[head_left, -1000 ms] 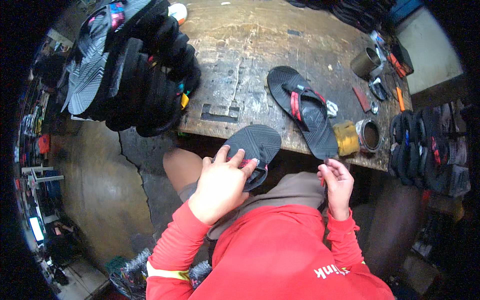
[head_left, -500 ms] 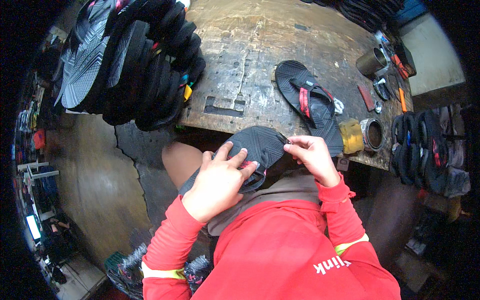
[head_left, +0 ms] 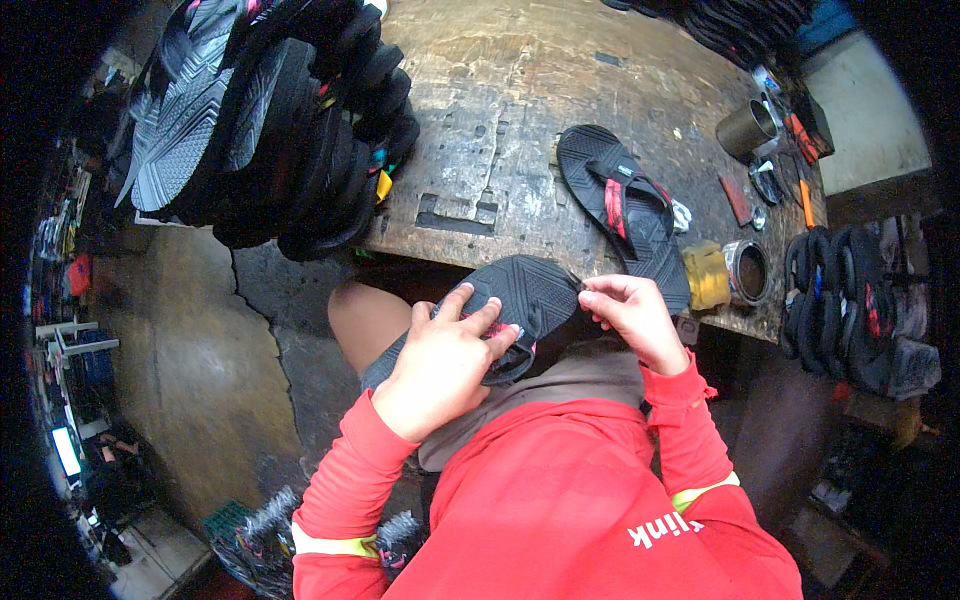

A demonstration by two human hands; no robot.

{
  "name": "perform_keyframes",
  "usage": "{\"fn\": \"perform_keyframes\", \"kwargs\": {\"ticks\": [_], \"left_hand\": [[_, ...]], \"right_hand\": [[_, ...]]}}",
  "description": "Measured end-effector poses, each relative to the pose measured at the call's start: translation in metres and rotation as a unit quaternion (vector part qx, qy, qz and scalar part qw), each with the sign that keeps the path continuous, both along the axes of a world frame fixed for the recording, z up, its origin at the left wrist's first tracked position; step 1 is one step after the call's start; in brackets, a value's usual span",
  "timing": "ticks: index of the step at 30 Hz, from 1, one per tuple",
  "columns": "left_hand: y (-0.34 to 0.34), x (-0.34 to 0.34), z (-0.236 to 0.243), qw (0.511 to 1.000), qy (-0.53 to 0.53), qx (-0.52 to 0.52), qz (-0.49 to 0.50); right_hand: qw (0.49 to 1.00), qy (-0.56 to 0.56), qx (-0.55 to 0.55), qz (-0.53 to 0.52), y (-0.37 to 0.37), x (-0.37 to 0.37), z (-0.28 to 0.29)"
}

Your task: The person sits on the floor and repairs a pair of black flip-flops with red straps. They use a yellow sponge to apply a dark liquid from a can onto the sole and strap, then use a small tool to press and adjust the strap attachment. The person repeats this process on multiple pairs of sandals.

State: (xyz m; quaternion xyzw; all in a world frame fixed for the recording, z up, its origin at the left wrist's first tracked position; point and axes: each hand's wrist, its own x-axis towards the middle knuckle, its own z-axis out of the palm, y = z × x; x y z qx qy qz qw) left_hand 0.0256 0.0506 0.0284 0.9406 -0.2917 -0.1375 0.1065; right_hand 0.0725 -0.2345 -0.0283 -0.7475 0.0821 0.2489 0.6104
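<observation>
A black flip-flop with a grooved footbed and a red-and-black strap lies across my lap, just below the table's front edge. My left hand holds it from above, its fingers spread over the strap and footbed. Close to the flip-flop's right edge, my right hand is closed in a pinch. A small dark bit shows at those fingertips, too small to name. A second flip-flop with a similar strap rests on the worn wooden table, just beyond my right hand.
A tall stack of black flip-flops stands on the table's left. At the right are a yellow container, an open tin, a metal cup and a red block. More flip-flops hang or stand beyond the table's right edge.
Both hands and the flip-flop appear slightly further right in the picture, as does the whole scene. The left hand's hold and the right hand's pinch look the same.
</observation>
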Motion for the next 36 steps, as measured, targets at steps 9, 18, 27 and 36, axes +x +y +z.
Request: {"fn": "perform_keyframes", "kwargs": {"ticks": [9,18,27,36], "left_hand": [[-0.004,-0.002,-0.003,1.0,-0.006,0.007,0.008],[0.01,0.012,-0.013,0.974,-0.081,-0.166,0.132],[-0.09,0.092,-0.106,0.938,-0.226,-0.042,0.261],[-0.094,0.031,-0.098,0.932,-0.211,-0.188,0.226]], "right_hand": [[0.996,0.017,0.077,-0.049,-0.02,-0.016,-0.006],[0.978,-0.007,0.055,-0.203,-0.091,-0.07,0.01],[0.994,0.005,0.068,-0.088,-0.08,-0.085,-0.001],[0.993,-0.029,0.007,-0.118,-0.08,-0.081,-0.015]]}}
